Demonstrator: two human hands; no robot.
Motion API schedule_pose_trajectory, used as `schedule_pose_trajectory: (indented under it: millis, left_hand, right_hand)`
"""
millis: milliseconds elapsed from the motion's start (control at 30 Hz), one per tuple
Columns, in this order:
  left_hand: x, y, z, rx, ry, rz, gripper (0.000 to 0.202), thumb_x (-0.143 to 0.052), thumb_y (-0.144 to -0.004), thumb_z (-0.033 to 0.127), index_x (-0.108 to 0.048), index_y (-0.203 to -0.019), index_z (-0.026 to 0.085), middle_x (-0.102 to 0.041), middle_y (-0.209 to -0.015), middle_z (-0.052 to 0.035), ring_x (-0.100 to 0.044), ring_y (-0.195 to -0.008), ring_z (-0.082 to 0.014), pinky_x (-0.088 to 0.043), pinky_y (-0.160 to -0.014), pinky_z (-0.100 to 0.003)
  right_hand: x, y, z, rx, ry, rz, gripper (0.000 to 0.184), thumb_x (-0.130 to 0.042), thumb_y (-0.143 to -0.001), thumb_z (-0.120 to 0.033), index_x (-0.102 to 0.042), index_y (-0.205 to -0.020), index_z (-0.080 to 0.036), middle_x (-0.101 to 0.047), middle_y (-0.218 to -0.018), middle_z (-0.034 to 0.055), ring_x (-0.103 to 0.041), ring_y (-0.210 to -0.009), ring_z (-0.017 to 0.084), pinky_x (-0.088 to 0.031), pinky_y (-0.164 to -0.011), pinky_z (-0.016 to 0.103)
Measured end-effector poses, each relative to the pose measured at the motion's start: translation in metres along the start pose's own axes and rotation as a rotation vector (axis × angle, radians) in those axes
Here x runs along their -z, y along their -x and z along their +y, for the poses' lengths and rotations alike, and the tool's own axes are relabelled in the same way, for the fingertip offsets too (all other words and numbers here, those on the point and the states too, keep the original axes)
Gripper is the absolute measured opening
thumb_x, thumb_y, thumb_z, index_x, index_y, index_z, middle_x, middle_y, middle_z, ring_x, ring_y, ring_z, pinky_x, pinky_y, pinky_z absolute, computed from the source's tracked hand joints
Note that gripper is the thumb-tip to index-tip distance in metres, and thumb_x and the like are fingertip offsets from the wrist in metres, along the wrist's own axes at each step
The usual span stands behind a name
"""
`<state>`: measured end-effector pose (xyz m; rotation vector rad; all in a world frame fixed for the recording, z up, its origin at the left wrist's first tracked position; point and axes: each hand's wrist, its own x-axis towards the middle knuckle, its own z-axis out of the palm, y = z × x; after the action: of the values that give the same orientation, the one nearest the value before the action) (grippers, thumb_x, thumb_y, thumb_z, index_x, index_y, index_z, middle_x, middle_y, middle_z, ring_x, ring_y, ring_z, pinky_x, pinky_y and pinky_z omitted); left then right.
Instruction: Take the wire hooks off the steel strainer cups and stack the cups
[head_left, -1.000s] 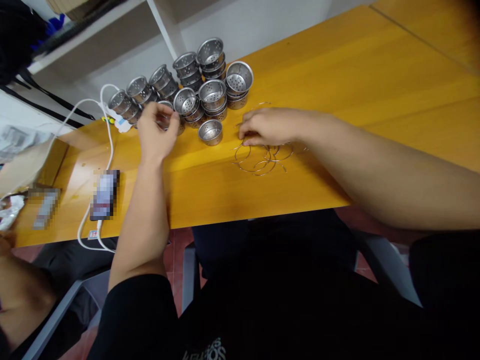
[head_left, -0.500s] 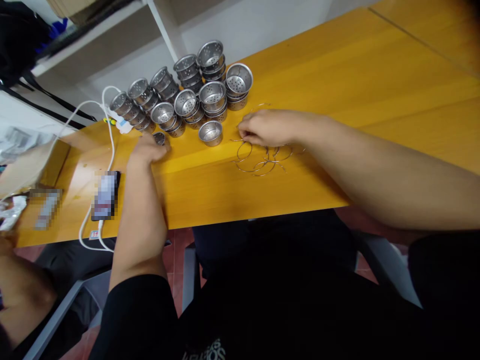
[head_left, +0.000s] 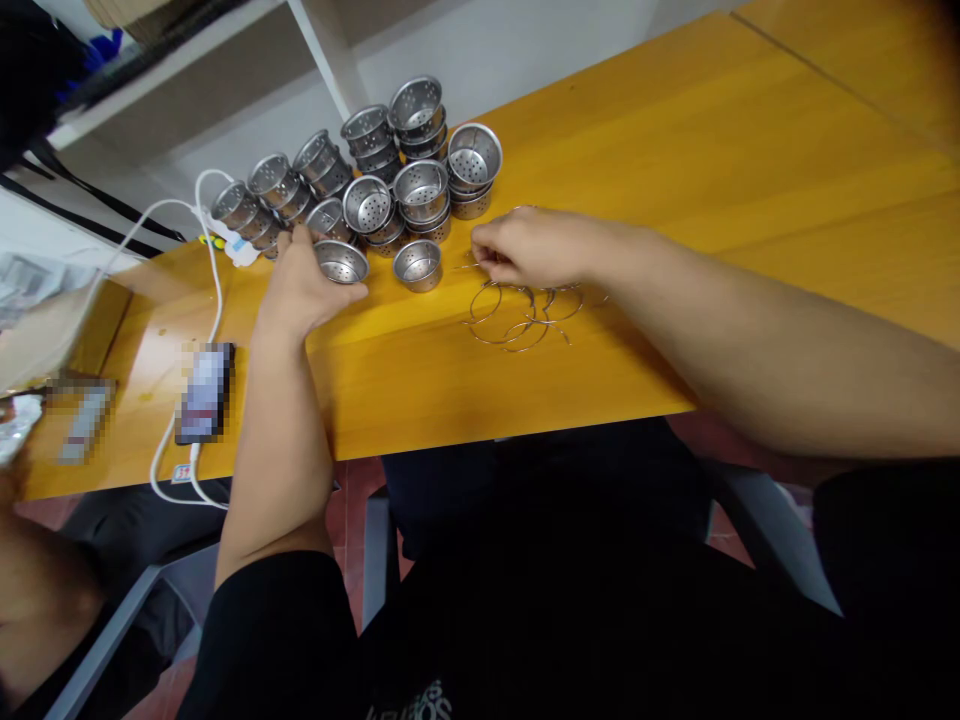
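My left hand is curved round a small perforated metal cup, with the thumb along its near side and the fingers at its far left. Some of the cup's wall is hidden by the hand. To its right, a single cup stands upright on the table. My right hand is closed in a pinch, and a thin wire end sticks out left of the fingertips. Just below it, several thin metal wire rings lie tangled, partly hidden by the hand.
Stacks of perforated cups crowd the back of the wooden table. A phone with a white cable lies at left. Another person's arm is at the lower left, near a cardboard box.
My left hand has opened wider, and the cup by it now shows larger and more upright. My right hand has shifted slightly, still pinched above the wire rings.
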<state>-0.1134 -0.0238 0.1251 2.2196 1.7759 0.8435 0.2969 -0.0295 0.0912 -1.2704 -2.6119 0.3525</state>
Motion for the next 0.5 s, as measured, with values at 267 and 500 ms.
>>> schedule_pose_trajectory:
  millis: [267, 500]
  left_hand:
    - [-0.035, -0.012, 0.012, -0.359, 0.152, 0.078, 0.105, -0.123, -0.071, 0.084, -0.072, -0.15, 0.038, -0.077, -0.162, -0.0109, -0.071, -0.165, -0.049, -0.061, -0.147, -0.074]
    - [-0.076, -0.011, 0.007, -0.362, 0.235, 0.023, 0.11, -0.118, -0.075, 0.093, -0.073, -0.159, 0.037, -0.078, -0.157, -0.012, -0.078, -0.158, -0.047, -0.064, -0.143, -0.077]
  right_hand:
    - [-0.006, -0.003, 0.006, 0.034, -0.028, 0.09, 0.035, -0.07, -0.119, -0.047, -0.088, -0.143, -0.03, -0.093, -0.119, 0.015, -0.084, -0.113, 0.043, -0.062, -0.096, 0.051]
    - [0.0, -0.003, 0.002, 0.025, -0.064, 0.135, 0.048, -0.059, -0.122, -0.053, -0.087, -0.154, -0.031, -0.092, -0.148, 0.0183, -0.082, -0.138, 0.048, -0.065, -0.113, 0.06]
